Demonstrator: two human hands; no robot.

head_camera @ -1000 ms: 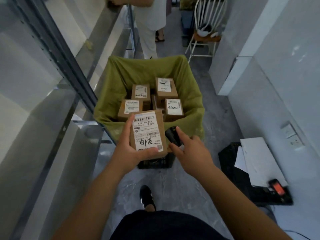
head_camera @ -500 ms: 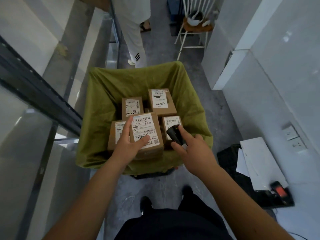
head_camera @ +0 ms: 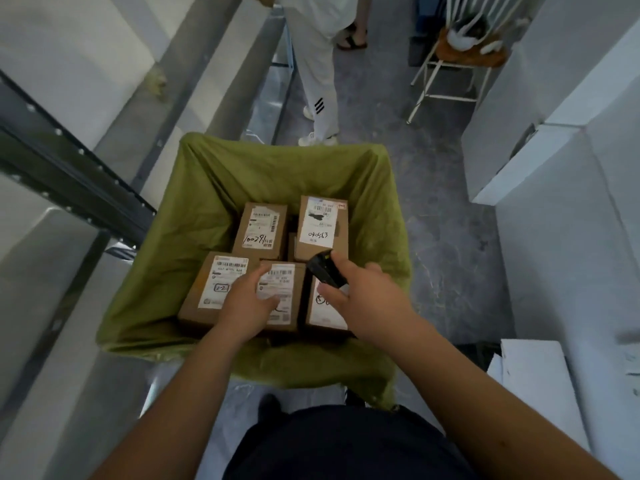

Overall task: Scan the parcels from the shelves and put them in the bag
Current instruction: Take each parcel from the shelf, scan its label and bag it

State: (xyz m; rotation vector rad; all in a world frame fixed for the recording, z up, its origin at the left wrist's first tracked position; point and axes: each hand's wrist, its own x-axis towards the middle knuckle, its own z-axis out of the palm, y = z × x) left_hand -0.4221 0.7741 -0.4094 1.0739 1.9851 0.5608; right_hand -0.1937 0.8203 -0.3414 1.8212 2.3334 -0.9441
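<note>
Five cardboard parcels lay in the green bag (head_camera: 194,216) as the left hand (head_camera: 247,306) gripped the middle front parcel (head_camera: 282,296), setting it down, while the right hand (head_camera: 360,296) held the scanner (head_camera: 323,268); next, probably, letting go and returning to the shelves.

Brown cardboard parcels (head_camera: 265,230) with white labels are seen in an olive-green bag (head_camera: 207,188); the scanner (head_camera: 323,270) is black.
</note>
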